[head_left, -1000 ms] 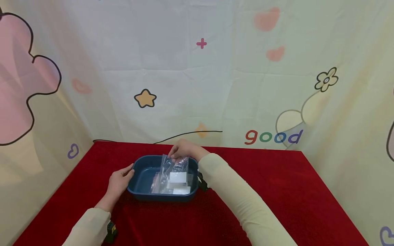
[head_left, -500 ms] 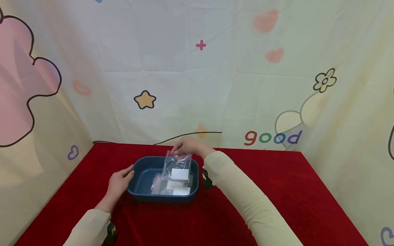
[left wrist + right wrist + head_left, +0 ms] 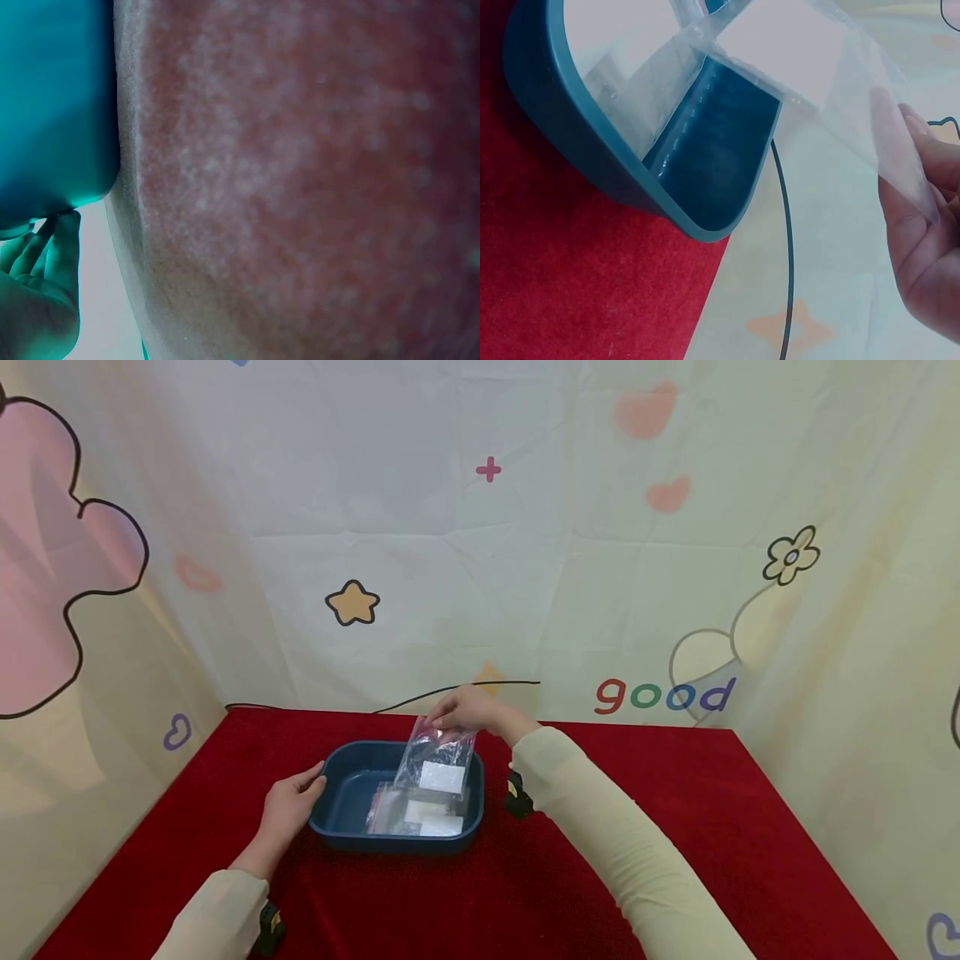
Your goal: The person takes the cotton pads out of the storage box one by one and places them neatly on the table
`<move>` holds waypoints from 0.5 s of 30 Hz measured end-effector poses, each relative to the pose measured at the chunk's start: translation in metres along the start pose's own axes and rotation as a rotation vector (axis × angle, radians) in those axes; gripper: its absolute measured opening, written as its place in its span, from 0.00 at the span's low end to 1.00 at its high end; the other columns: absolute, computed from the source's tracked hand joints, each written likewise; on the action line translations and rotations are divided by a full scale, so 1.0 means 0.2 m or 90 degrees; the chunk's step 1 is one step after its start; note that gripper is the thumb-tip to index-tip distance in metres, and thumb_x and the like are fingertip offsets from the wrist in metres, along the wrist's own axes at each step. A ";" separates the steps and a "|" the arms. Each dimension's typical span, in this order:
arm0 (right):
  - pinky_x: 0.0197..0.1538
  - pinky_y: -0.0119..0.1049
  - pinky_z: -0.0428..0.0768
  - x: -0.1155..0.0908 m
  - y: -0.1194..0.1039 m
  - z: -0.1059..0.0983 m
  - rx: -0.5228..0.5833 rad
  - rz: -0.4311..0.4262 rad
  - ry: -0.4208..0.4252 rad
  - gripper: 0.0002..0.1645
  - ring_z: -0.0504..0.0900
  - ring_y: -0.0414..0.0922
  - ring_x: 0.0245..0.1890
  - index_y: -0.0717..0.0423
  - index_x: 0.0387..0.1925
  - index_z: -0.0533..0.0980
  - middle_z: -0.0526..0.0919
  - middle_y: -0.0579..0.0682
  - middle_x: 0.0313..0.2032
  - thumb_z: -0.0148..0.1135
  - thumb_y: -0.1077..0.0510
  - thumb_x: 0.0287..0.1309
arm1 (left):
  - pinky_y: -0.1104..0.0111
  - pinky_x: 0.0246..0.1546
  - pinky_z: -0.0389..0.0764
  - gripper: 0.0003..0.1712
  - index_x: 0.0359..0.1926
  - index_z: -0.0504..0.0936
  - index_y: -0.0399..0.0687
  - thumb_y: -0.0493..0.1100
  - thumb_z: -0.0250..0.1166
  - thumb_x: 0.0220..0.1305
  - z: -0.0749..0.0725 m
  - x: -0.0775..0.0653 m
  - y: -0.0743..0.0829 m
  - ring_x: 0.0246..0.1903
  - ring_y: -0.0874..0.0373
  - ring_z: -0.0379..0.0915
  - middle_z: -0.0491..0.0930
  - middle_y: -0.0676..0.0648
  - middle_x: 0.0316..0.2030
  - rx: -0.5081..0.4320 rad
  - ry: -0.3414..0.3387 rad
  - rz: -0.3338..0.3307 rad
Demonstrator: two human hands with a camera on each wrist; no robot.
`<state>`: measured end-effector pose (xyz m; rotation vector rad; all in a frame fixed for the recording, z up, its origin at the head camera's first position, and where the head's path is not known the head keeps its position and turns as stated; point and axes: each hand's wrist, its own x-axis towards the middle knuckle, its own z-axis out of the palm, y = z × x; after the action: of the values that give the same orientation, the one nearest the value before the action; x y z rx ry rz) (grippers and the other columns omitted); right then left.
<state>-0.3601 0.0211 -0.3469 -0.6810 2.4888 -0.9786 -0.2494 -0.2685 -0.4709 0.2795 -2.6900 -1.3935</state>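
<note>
Head view: the right hand (image 3: pixel 468 710) pinched a clear bag (image 3: pixel 429 757) by its top, its length slanting down-left over a blue basin (image 3: pixel 390 843) that the left hand (image 3: pixel 288 806), fingers extended, touched

Soft, even light glints on the held clear bag (image 3: pixel 433 755); the left wrist view, teal-tinted, seems mostly out of focus.

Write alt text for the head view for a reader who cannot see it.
A right hand pinches a clear bag with a white patch over a blue tub holding more bags, while the left hand touches the tub's side. The tub stands on a red cloth.
</note>
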 end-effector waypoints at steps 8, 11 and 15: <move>0.38 0.25 0.80 -0.04 0.02 -0.02 0.073 0.008 0.011 0.14 0.79 0.40 0.36 0.59 0.53 0.85 0.87 0.58 0.50 0.62 0.61 0.69 | 0.44 0.71 0.71 0.28 0.73 0.67 0.36 0.41 0.53 0.78 0.00 0.00 0.00 0.74 0.34 0.61 0.66 0.31 0.71 0.001 -0.003 0.000; 0.37 0.24 0.79 -0.05 0.03 -0.03 0.104 0.007 0.020 0.15 0.79 0.40 0.35 0.60 0.53 0.85 0.87 0.58 0.50 0.61 0.61 0.70 | 0.44 0.71 0.71 0.28 0.73 0.66 0.36 0.42 0.53 0.78 0.00 0.00 0.00 0.74 0.34 0.61 0.65 0.31 0.72 -0.004 -0.004 -0.003; 0.37 0.24 0.81 -0.07 0.04 -0.03 0.141 0.021 0.036 0.15 0.79 0.41 0.36 0.60 0.54 0.84 0.85 0.58 0.52 0.61 0.60 0.70 | 0.44 0.70 0.71 0.28 0.73 0.66 0.36 0.41 0.52 0.78 0.00 0.01 0.00 0.74 0.34 0.60 0.65 0.30 0.72 -0.009 -0.005 -0.006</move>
<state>-0.3543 0.0376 -0.3466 -0.5480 2.3826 -1.2534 -0.2505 -0.2691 -0.4713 0.2871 -2.6880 -1.4177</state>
